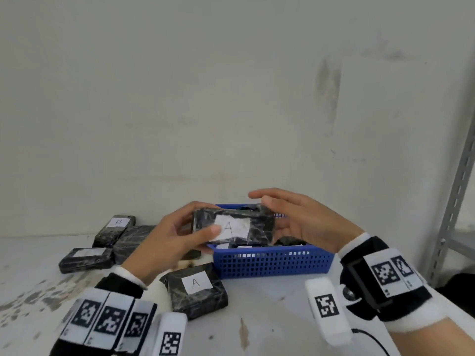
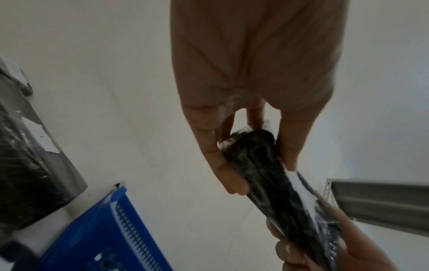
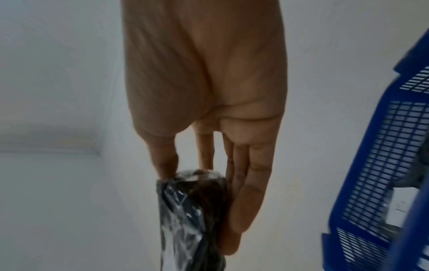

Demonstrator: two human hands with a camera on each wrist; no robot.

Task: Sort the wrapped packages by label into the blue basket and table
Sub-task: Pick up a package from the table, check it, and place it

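Note:
A black wrapped package (image 1: pixel 259 222) with a white label marked A is held in the air over the near left part of the blue basket (image 1: pixel 272 263). My left hand (image 1: pixel 198 222) grips its left end, thumb on the label. My right hand (image 1: pixel 276 217) pinches its right end, thumb in front and fingers behind. The left wrist view shows the package (image 2: pixel 262 165) edge-on between thumb and fingers, with the basket (image 2: pixel 97 229) below. In the right wrist view the package (image 3: pixel 192 210) is also pinched. Several wrapped packages (image 1: pixel 290 241) lie in the basket.
On the table (image 1: pixel 270 317) lie another package marked A (image 1: pixel 196 289) in front of the basket, one marked B (image 1: pixel 114 229) at the back left, and two more (image 1: pixel 86 259) beside it. A metal shelf upright (image 1: pixel 457 201) stands at the right; a wall is close behind.

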